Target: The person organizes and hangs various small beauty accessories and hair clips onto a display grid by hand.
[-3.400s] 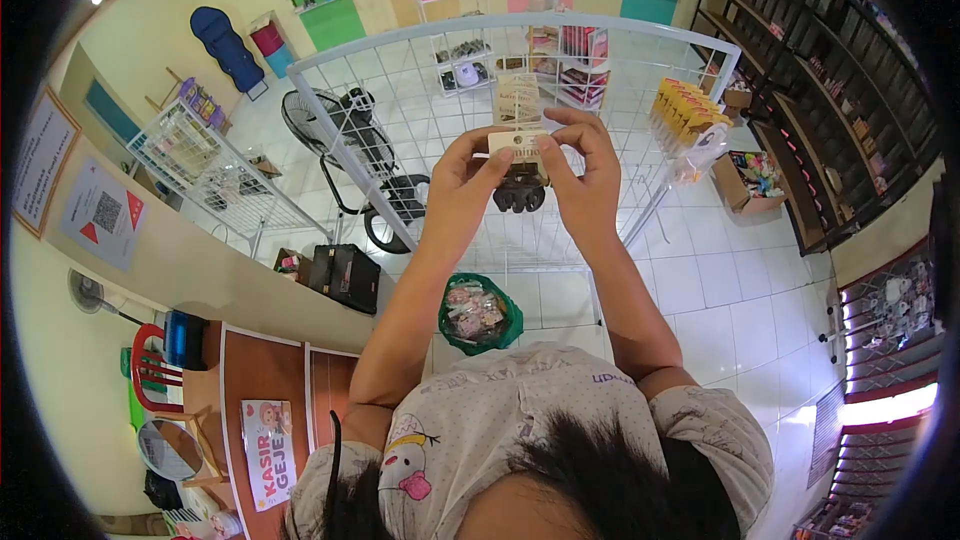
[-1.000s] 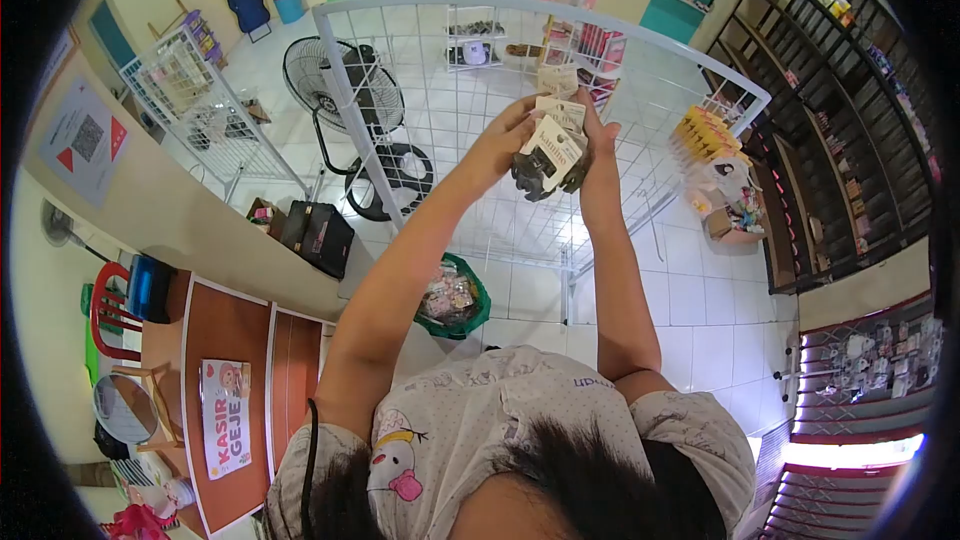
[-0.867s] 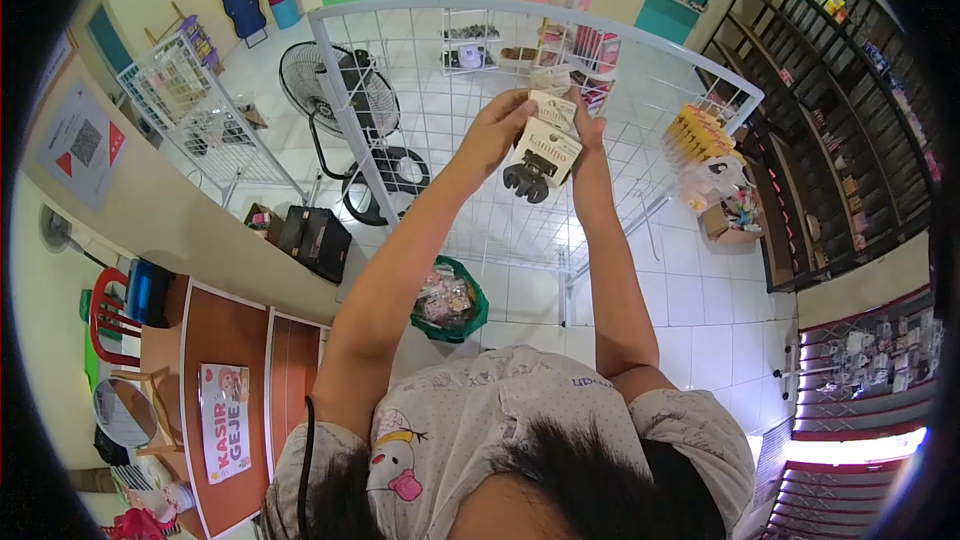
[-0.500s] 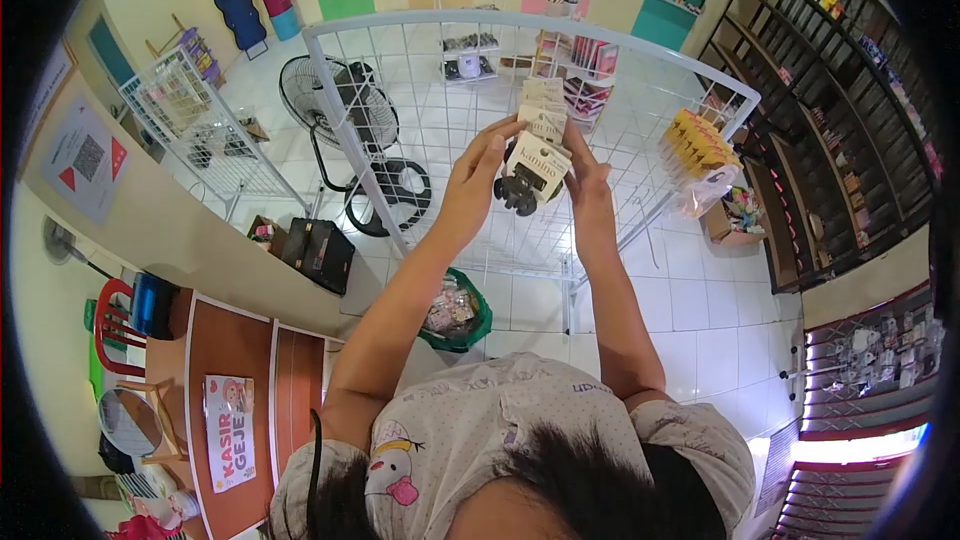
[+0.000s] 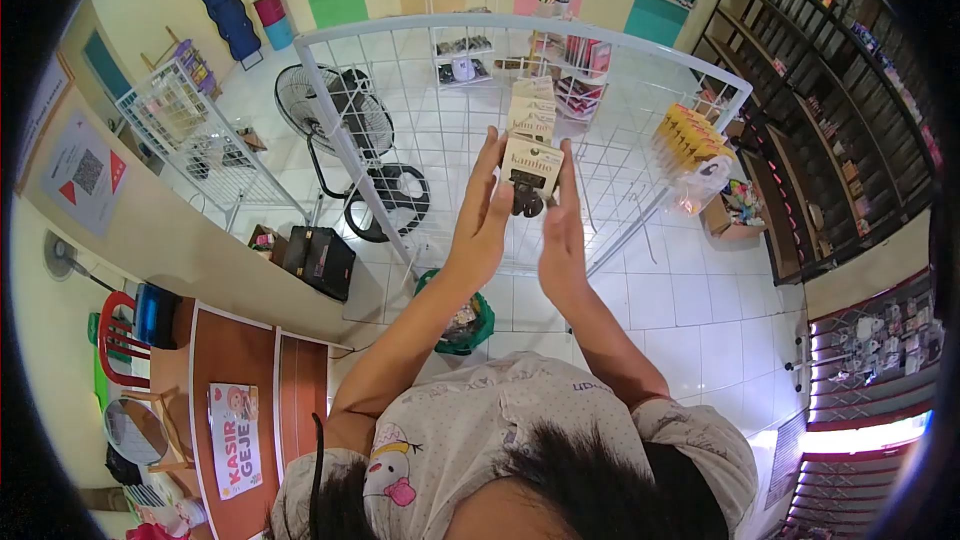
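A row of cream cards marked "kamino" hangs out toward me from the white wire grid rack. On the front card sits a dark hair claw clip. My left hand is along the left side of the front card, fingers stretched out and thumb near its edge. Along the right side is my right hand, its fingers straight and pointing up. Both palms face inward, with the cards between them.
Yellow packs hang at the rack's right end, with bare metal hooks nearby. A black fan stands behind its left side. Below is a green bag of goods. A brown counter stands at lower left, dark shelves at right.
Both hands have come down and slightly toward me along the cards, and the fingers have straightened. The front card now hangs more upright, and the view has shifted a little.
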{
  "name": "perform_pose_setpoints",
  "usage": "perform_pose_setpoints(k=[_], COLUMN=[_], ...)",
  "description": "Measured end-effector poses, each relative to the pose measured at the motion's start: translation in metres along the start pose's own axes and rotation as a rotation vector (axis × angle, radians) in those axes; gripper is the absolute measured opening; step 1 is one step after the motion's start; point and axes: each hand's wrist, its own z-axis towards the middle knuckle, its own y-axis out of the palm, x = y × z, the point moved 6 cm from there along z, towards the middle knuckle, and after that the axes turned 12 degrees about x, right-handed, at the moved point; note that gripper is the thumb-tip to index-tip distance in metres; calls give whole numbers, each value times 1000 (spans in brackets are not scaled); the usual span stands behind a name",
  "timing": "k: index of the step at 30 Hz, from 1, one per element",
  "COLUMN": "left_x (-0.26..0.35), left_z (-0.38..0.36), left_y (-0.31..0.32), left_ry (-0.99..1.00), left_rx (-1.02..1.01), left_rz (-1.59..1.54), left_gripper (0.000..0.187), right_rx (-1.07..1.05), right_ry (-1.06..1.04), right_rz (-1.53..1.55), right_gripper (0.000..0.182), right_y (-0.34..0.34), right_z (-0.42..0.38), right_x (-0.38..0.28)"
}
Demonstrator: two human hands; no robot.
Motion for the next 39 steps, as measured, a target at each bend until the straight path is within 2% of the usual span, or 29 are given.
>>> perform_pose_setpoints(k=[4,10,16,22,25,27,29,31,33,34,35,36,39], left_x=[-6,-11,-23,-12,-4,1,-8,-47,-73,-89,-96,-88,-83], left_z=[0,13,7,5,2,11,21,35,48,51,54,50,41], left_y=[9,13,1,1,-7,-11,-18,-36,-31,-26,-19,-5,3], left_ry=[-30,-264,-129,-93,65,-177,-285,-264,-292,-312,-328,-357,-466], left_rx=[-8,-92,-78,-170,-43,179,253,182,126,93,57,-68,-91], left_rz=[-43,-295,-110,-88,33,28,-1,-52,-83,-131,-180,-311,-410], left_gripper=[61,68,72,71,63,65,68,69,71,72,72,71,71], right_rx=[-30,36,27,3,49,173,211,215,160,119,78,35,-4], right_ry=[58,-39,0,52,-55,111,214,264,277,336,391,443,391], right_rz=[70,-97,-23,104,17,-25,-21,-17,-20,85,193,302,277], right_gripper=[70,70,71,78,80,82,79,71,73,76,80,83,92], right_y=[10,9,10,15,5,-12,-18,-19,-23,-17,-7,3,3], right_z=[5,16,2,-3,3,19,43,67,83,81,78,79,74], right_x=[16,26,33,19,20,39,42,38,75,95,114,116,108])
